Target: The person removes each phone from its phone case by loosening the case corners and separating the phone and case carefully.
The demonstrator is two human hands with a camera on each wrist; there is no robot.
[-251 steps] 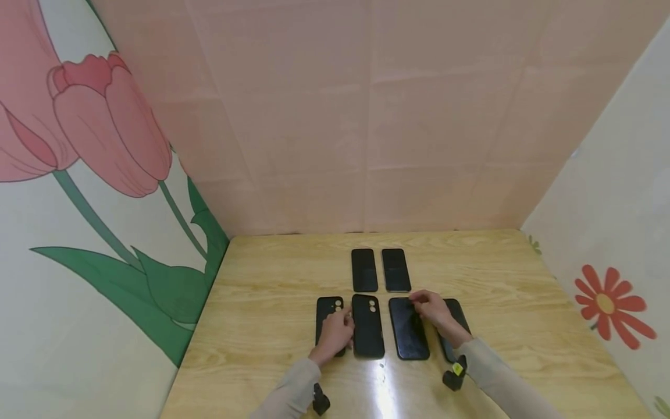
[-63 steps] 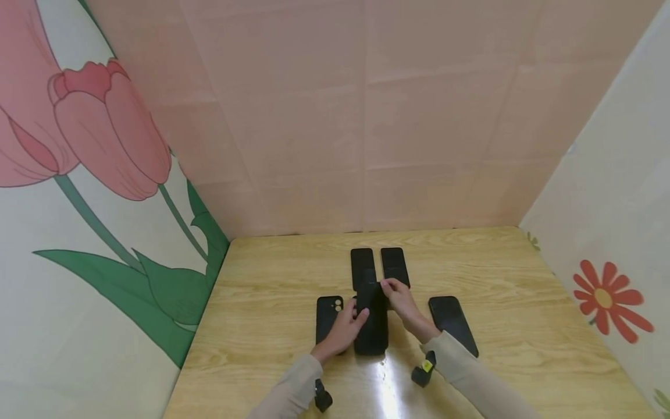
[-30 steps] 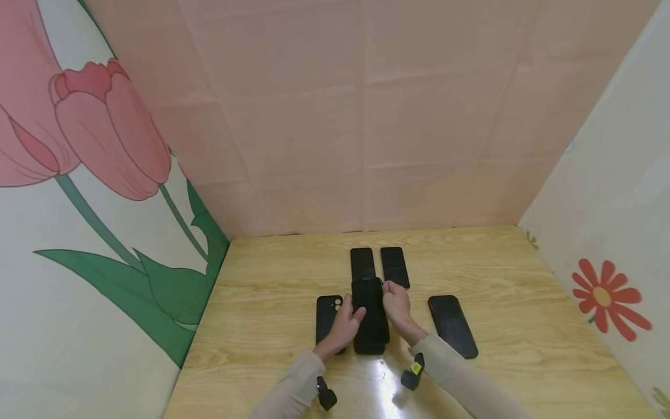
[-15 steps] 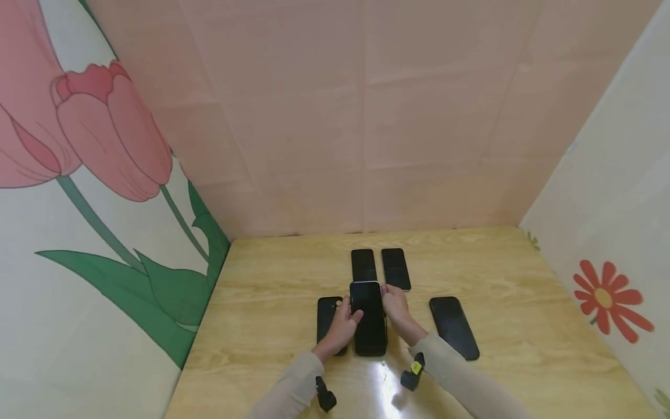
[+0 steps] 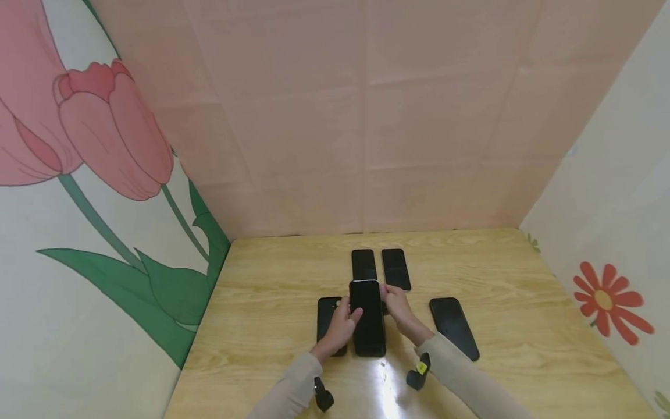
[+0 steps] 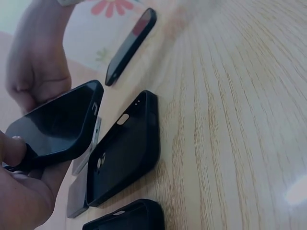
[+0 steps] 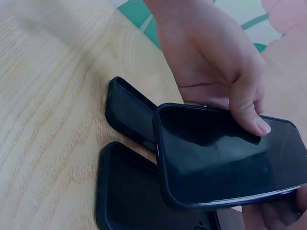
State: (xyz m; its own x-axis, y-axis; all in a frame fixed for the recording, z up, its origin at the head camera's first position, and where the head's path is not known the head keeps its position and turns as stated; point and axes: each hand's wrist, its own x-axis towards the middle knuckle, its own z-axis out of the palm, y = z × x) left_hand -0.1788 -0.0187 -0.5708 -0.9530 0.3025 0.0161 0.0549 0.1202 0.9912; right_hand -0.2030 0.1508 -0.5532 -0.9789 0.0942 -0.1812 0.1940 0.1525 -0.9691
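A black smartphone (image 5: 367,323) in a black phone case (image 7: 161,179) is held up, tilted, over the middle of the table. My left hand (image 5: 339,330) grips its left side, thumb on the screen. My right hand (image 5: 400,309) pinches the case at the upper right edge; in the right wrist view its fingertips (image 7: 273,214) are partly hidden under the phone. There the phone's silver rim shows along that edge, standing out of the case. An empty phone case (image 6: 127,148) lies directly below the phone, and another empty case (image 5: 325,320) lies beside my left hand.
Two dark phones (image 5: 363,265) (image 5: 396,269) lie side by side toward the back of the wooden table (image 5: 282,279). Another black phone (image 5: 454,327) rests to the right, past my right wrist. Printed cloth walls enclose the back and sides.
The phone that lay third in the front row has been lifted and brought left over the empty case. Both hands now hold it, and its top has tipped up slightly in the last second.
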